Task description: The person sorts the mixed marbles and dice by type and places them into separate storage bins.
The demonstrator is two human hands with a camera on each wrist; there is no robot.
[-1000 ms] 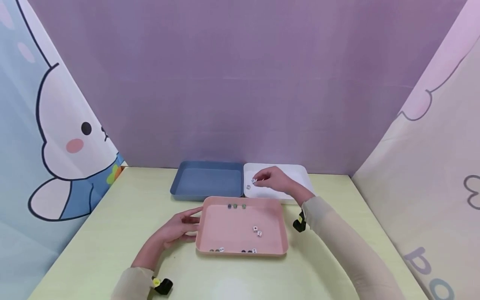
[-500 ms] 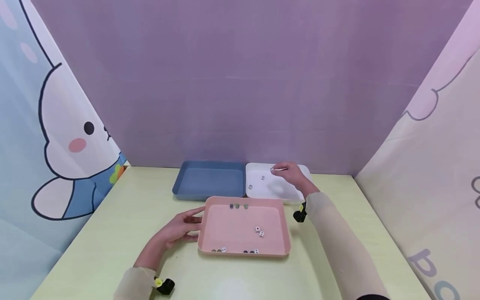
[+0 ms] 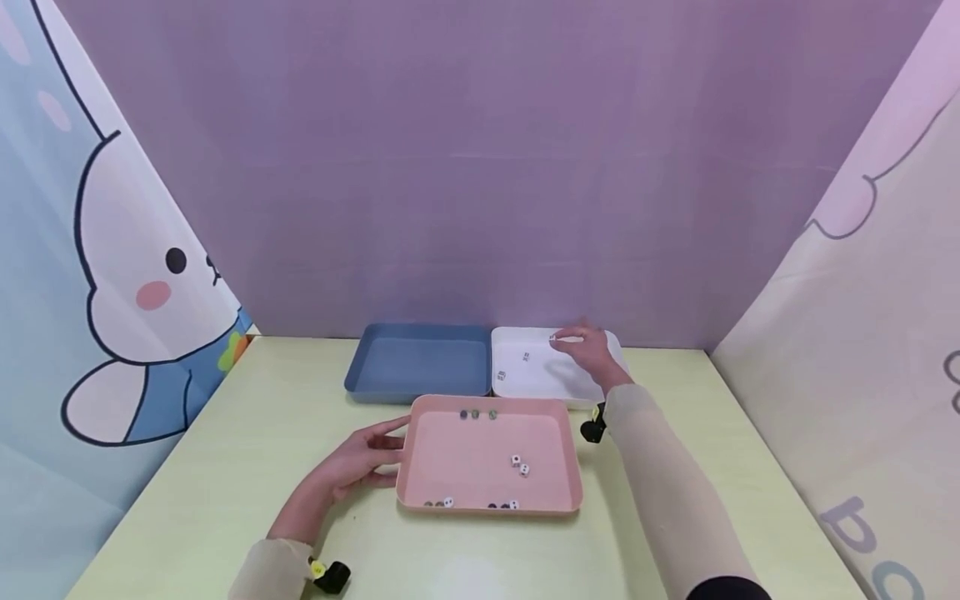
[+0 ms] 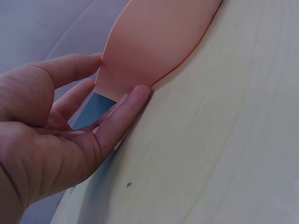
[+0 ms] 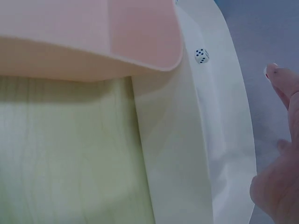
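My left hand (image 3: 367, 457) rests against the left wall of the pink tray (image 3: 457, 467), fingers spread, as the left wrist view also shows. Over the back of the white tray (image 3: 573, 387) is my right hand (image 3: 588, 352), with a small white die (image 3: 552, 337) pinched at its fingertips. Two dice, a left one (image 3: 501, 376) and a more central one (image 3: 527, 357), lie in the white tray. Inside the pink tray are a pair of white dice (image 3: 520, 466), small dark and green pieces (image 3: 476, 414) near the back wall, and more dice and dark pieces along the front.
A blue tray (image 3: 420, 362) stands left of the white one, against the purple backdrop (image 3: 480, 167). Both sit directly behind the pink tray on the pale wood table (image 3: 300, 375). Printed cloths hang at the left (image 3: 127, 317) and right (image 3: 862, 333).
My right hand has moved right and back over the white tray. A die now lies near where its fingertips were. My left hand has stayed at the pink tray.
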